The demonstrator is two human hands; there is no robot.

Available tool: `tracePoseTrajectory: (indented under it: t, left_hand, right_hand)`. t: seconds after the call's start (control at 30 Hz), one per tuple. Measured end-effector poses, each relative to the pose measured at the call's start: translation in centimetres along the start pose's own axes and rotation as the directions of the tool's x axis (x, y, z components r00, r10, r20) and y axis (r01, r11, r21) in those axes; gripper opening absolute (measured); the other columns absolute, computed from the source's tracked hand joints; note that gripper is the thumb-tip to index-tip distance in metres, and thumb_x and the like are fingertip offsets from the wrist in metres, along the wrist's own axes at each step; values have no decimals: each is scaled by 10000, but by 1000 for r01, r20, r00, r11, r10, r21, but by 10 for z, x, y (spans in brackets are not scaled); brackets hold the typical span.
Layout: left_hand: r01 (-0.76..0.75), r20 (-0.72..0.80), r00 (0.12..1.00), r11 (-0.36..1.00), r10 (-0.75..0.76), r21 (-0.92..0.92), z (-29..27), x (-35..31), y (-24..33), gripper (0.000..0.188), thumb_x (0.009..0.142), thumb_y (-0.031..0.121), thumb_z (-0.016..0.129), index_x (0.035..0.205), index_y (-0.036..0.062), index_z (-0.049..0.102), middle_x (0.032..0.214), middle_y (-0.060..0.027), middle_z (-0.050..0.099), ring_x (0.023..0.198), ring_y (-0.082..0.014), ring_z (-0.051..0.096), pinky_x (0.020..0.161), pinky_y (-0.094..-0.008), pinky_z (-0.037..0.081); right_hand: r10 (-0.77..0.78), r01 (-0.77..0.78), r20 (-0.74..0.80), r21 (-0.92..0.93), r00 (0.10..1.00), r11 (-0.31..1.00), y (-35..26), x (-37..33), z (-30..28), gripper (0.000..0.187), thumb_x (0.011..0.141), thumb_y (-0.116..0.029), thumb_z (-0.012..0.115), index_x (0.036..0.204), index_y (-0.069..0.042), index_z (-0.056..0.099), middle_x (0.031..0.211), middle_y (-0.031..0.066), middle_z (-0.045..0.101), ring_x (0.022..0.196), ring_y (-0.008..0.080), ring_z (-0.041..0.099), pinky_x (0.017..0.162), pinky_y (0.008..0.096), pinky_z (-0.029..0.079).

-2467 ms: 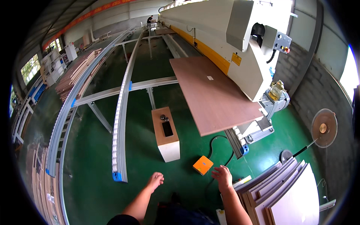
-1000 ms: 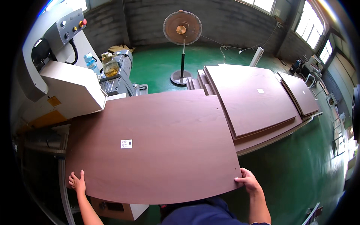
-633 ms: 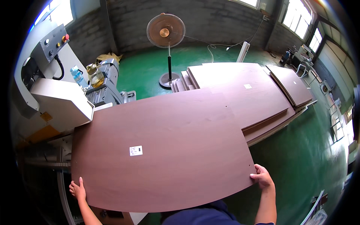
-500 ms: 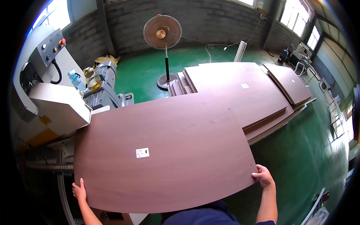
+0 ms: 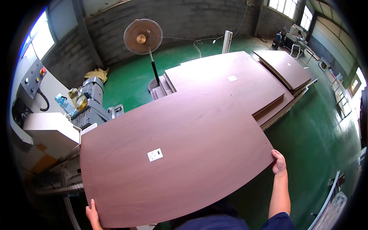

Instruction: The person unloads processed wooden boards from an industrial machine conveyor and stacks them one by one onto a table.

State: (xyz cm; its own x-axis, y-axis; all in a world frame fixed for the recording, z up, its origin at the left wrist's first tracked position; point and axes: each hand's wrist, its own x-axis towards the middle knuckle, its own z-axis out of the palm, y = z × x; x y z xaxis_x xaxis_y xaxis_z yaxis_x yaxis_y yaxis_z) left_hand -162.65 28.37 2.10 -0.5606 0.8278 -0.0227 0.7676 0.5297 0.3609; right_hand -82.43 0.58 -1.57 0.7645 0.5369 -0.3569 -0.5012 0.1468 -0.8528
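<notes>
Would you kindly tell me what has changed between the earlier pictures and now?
Empty at first, the left hand and right hand now hold the panel, at its left edge and near right corner. It has shifted toward the stack, its far right corner now overlapping it in the picture; the view has turned right. The stack and fan stay put.

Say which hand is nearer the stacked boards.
Right. The right hand is at the end of the held board nearer the stacked boards; the left hand is at the other end, farther.
</notes>
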Motion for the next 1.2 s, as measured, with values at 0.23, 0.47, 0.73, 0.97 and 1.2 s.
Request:
tracePoseTrajectory:
  t: [0.23,0.47,0.73,0.97,1.2]
  left_hand:
    - [7,-55,998,1000,-8,-20,19,-75,56,686,836,591,539,970,-79,591,1024,-236,615,984,-334,581,859,-399,441]
    - [5,87,996,970,17,-241,74,-160,160,580,849,502,587,982,-62,578,984,-195,621,933,-274,592,831,-370,455]
    - [-220,153,955,953,254,-208,142,-205,323,566,881,459,568,1058,-75,515,1091,-266,570,1036,-373,538,884,-413,419]
    - [-430,135,887,897,442,-104,188,-212,408,512,909,455,499,991,-48,454,1028,-279,541,1020,-441,501,864,-473,397]
    - [-372,130,914,922,384,-108,221,-217,434,566,920,471,465,1108,-62,429,1148,-301,499,1101,-443,469,927,-470,375]
  right_hand:
    - [-72,72,-1,35,997,997,-47,74,-45,153,845,-125,632,964,-28,642,897,43,665,834,159,615,813,308,478]
    - [-53,57,-29,165,998,985,-99,175,-108,276,859,-172,601,1087,-16,610,1093,84,633,1023,230,575,933,353,430]
    - [-348,346,-269,-57,898,937,-122,279,-118,460,819,-83,602,1243,22,458,1209,137,539,1090,261,538,965,368,412]
    - [-314,-118,-447,-709,838,696,-171,354,-125,872,765,-332,715,1439,-33,250,1431,174,343,1340,359,255,1100,445,222]
    - [-329,-203,-442,-801,834,563,-200,400,-86,844,795,-419,685,1444,-85,262,1467,157,301,1379,389,146,1102,476,212]
